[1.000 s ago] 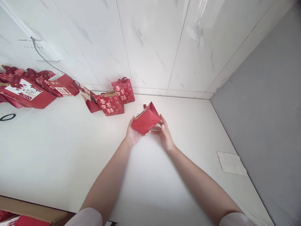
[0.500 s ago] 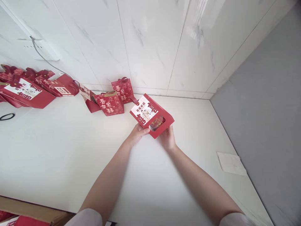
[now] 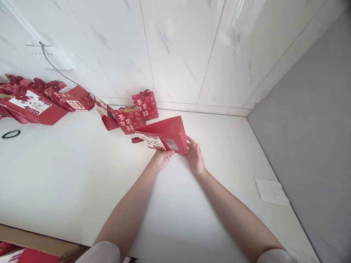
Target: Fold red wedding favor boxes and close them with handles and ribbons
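Observation:
A red gift box (image 3: 167, 128) with a white printed label, a clear window and a ribbon handle is held tilted on its side above the white table. My left hand (image 3: 161, 159) grips its lower edge, thumb in front near the window; the other fingers are mostly hidden. At the box's flat base is my right hand (image 3: 196, 158), with fingers spread and fingertips at or against the base. Just behind the held box stand two patterned red gift boxes, a nearer one (image 3: 128, 118) and a farther one (image 3: 146, 105) against the wall.
More red gift boxes (image 3: 52, 113) crowd the left along the tiled wall, under a grey cable (image 3: 56, 69). A black ring (image 3: 11, 134) lies on the white table (image 3: 68, 175). At lower left is a cardboard carton (image 3: 41, 239) holding red items; at right lies a white paper (image 3: 271, 191).
The held gift box has turned so its base faces right and its ribbon handle points left. My right hand's fingers have spread at its base; my left hand keeps its grip.

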{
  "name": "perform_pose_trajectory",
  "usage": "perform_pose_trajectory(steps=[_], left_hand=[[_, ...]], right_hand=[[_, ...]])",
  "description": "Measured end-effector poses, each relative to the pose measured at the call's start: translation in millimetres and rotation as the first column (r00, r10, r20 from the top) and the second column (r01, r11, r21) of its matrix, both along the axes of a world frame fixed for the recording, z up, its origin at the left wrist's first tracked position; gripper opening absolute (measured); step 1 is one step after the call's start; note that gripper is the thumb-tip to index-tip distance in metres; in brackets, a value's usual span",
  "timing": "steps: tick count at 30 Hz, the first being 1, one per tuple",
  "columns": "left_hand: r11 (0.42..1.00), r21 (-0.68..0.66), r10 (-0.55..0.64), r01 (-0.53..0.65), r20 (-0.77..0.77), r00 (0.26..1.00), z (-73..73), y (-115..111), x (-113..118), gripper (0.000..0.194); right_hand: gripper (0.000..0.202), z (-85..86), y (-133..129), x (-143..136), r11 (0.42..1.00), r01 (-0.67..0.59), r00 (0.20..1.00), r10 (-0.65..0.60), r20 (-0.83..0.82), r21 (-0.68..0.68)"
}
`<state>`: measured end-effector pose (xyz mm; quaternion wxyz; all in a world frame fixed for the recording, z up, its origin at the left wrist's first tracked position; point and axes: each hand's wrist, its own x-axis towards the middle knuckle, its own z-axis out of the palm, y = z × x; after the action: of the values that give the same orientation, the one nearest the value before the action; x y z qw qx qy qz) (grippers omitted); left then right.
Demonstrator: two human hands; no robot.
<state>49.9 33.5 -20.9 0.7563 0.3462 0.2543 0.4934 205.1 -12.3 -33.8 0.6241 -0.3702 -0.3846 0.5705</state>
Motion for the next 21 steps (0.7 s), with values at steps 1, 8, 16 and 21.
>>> perform_pose_trajectory(steps=[1, 8, 16, 21], left_hand=[[0.998, 0.036, 0.045, -0.043, -0.04, 0.998, 0.9, -1, 1, 0.049], [0.977, 0.156, 0.176, -0.147, -0.19, 0.966, -0.8, 6, 0, 0.046], [0.985, 0.129, 0.14, -0.118, -0.177, 0.974, -2.4, 15, -6, 0.046], [0.899, 0.343, 0.36, -0.273, -0.22, 0.907, 6.7, 10, -4, 0.053]], right_hand=[[0.063, -0.5, 0, 0, 1.0, 0.006, 1.0, -0.006, 0.015, -0.003], [0.062, -4.9, 3, -2, 1.0, 0.019, 1.0, -0.019, 0.004, 0.005], [0.055, -1.8, 0, -2, 0.999, 0.032, 0.999, -0.033, 0.029, 0.015], [0.06, -4.5, 0, -4, 0.977, 0.213, 0.977, -0.213, 0.014, -0.022]])
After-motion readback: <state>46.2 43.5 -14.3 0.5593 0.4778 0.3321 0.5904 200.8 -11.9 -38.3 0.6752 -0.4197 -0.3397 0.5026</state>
